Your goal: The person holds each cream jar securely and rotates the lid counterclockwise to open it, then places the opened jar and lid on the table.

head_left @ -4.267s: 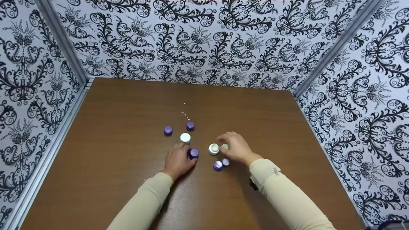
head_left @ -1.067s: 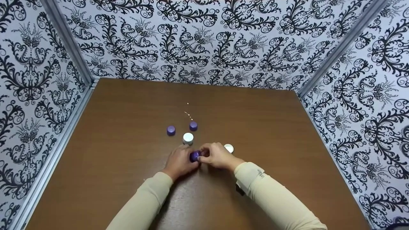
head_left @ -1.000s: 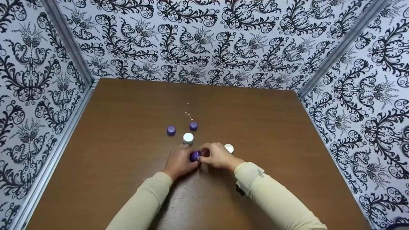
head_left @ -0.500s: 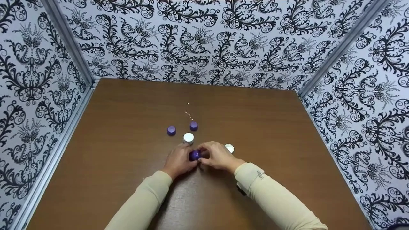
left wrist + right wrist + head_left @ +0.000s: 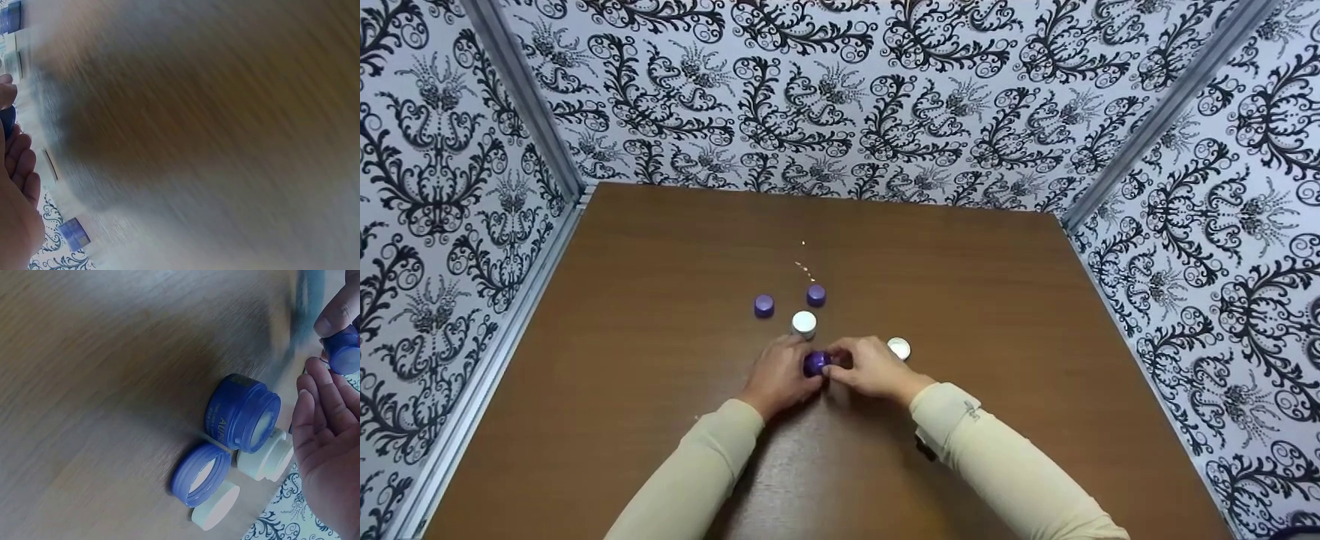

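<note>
L hand grips, R hand pinches, sm. glossy purple cylindrical jar, nr. white round-topped jar.

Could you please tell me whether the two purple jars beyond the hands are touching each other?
Apart: the head view shows bare tabletop between the left purple jar and the right purple jar.

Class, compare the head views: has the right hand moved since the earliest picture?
Yes: the right hand has moved left, nearer the white jar.
</note>
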`<state>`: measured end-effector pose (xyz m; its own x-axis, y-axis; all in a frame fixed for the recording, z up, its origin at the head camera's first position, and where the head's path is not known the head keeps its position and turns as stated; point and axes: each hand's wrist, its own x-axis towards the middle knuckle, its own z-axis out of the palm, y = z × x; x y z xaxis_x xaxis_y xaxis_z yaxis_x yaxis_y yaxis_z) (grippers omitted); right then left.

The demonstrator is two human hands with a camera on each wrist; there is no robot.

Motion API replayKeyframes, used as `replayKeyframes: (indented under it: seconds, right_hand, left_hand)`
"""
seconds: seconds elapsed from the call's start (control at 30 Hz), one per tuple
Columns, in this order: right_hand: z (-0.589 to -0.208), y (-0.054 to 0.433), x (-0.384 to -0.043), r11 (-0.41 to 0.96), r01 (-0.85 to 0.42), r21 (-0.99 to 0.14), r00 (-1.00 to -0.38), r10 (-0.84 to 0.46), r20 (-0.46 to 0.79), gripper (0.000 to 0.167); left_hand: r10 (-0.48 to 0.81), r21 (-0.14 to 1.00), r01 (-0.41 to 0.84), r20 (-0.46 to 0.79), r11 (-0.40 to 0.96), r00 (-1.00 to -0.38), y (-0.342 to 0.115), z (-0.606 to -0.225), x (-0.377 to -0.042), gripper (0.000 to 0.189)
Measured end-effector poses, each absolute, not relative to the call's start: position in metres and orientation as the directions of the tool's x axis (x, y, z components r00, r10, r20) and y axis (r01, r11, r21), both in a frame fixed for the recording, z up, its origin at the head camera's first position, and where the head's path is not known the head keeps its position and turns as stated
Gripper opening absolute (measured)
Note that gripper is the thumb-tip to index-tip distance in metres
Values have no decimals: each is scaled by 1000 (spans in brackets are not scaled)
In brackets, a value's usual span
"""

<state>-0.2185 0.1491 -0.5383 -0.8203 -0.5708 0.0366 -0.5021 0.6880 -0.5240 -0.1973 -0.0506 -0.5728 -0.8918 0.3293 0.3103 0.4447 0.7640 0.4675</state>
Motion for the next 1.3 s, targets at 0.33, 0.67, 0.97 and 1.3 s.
replayKeyframes:
  seconds: [0.33, 0.67, 0.97, 1.3]
  right_hand:
    - [-537, 149, -218, 666, -504, -549, -808, -588, 27, 33]
    - [-537, 146, -219, 691, -444, -571, -841, -541, 0, 33]
    - [-537, 144, -219, 706, -453, -545, -841, -540, 0, 26]
    - [-537, 143, -218, 680, -496, -541, -822, -567, 40, 34]
  left_hand:
    - [349, 442, 485, 355, 755, -867, -52, -575, -198, 32]
    - [337, 443, 485, 373, 754, -865, -53, -578, -200, 31]
    - [341, 436, 493, 383, 753, -858, -54, -579, -201, 34]
    - [340, 424, 509, 412, 750, -845, -56, -577, -198, 35]
